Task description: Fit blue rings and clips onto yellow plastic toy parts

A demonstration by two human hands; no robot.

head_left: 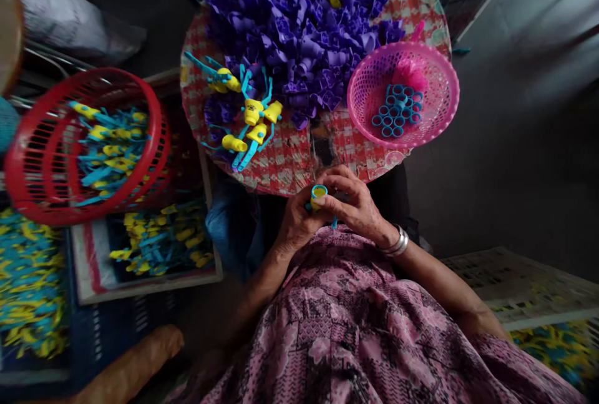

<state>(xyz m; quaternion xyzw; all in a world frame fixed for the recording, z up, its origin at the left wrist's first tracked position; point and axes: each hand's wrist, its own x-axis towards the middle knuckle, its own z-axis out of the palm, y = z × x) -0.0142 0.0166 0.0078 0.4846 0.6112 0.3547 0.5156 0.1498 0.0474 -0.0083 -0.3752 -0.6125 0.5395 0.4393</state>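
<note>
Both of my hands meet low in the middle of the view, holding a small plastic piece (319,197) with a blue ring around a yellow centre. My left hand (296,224) pinches it from the left, and my right hand (350,202) presses on it from the right, partly covering it. A thin blue strip (334,223) shows below my fingers. Just beyond my hands lies a round red-and-white checked tray (292,163), heaped with purple plastic pieces (290,29). Yellow-and-blue plastic pieces (250,118) lie on it nearest me.
A pink basket (402,48) holds blue rings (395,110) at the tray's right. A red basket (161,135) and a white-edged tray (163,279) hold yellow-and-blue pieces at left. A blue crate (112,335) and a bare foot (135,366) lie lower left.
</note>
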